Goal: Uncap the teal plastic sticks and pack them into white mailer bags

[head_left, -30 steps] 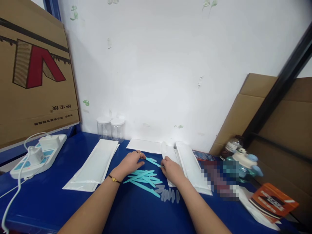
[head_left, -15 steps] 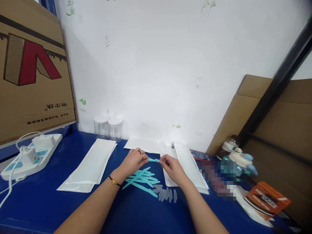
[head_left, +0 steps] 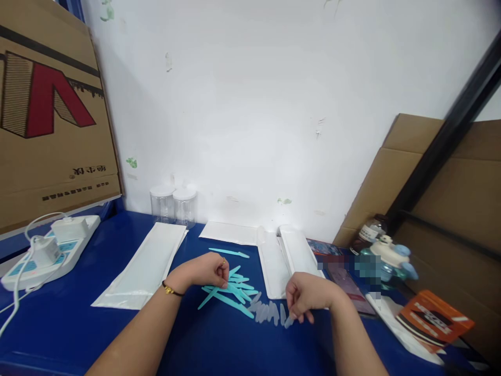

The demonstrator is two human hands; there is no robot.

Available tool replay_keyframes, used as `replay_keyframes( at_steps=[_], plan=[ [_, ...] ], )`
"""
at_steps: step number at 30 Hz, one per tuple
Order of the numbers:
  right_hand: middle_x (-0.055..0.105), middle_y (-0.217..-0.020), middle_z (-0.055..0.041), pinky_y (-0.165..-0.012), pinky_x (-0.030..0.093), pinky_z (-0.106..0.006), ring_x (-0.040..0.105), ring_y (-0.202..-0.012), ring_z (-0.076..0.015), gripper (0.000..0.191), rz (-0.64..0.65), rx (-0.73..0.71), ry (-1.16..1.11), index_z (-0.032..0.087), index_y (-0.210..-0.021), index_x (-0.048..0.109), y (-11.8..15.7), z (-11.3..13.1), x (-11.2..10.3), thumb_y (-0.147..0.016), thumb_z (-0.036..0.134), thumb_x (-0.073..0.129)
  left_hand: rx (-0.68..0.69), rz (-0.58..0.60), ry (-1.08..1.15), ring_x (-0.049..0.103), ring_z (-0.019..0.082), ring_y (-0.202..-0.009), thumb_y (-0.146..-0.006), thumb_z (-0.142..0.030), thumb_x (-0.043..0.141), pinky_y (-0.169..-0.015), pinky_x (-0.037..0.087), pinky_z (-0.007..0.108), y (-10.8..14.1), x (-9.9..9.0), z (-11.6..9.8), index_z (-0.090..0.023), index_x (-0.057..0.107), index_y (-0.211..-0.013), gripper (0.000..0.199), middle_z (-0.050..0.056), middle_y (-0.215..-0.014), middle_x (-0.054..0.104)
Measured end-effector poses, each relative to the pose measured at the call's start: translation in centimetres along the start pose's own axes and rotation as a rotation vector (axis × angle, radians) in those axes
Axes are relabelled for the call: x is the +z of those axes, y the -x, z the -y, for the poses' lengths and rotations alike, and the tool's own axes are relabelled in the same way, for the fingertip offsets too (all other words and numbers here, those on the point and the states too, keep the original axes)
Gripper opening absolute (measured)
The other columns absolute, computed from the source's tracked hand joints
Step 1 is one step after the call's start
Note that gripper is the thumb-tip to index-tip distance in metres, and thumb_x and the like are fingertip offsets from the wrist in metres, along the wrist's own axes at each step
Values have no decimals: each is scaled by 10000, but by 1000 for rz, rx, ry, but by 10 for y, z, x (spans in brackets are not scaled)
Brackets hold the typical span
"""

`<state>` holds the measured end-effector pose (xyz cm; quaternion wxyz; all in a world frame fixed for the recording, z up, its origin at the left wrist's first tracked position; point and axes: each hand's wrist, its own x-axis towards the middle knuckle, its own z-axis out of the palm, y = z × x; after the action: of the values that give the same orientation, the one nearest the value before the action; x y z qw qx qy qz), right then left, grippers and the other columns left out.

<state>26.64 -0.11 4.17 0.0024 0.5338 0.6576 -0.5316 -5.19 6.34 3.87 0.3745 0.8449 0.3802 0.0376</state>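
My left hand [head_left: 209, 272] is over a loose pile of teal eyebrow razors [head_left: 235, 300], its thumb and fingertips pinched on one razor at the top of the pile. A single teal razor [head_left: 229, 253] lies apart, behind that hand. To the right of the pile, small translucent plastic caps [head_left: 263, 312] form an uneven row. At the row's right end my right hand [head_left: 307, 297] has its thumb and finger closed on a clear cap [head_left: 288, 322], which is at the table surface.
White padded envelopes lie left [head_left: 144, 266], behind [head_left: 230, 233] and right [head_left: 299, 253] of the pile. Two clear jars [head_left: 183, 209] stand against the wall. A power strip [head_left: 74, 245] is at far left; an orange pouch [head_left: 432, 321] and a teal-and-cream bottle [head_left: 387, 263] are at right.
My hands have parted. The razor they held between them now lies behind the pile. My left hand has come down to the pile, and my right hand has moved to the caps' right end.
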Motion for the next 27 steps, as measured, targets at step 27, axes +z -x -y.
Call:
replay_keyframes(
  at_steps=[27],
  plan=[
    [601, -712, 12, -580, 437, -258, 573, -533, -127, 309, -852, -354, 21, 221, -1006, 580, -44, 30, 24, -792, 426, 490, 75, -600, -447, 559, 159, -759, -855, -181, 384, -686, 380, 251, -31, 0, 25, -180, 565, -783, 195, 39, -804, 613]
  ],
)
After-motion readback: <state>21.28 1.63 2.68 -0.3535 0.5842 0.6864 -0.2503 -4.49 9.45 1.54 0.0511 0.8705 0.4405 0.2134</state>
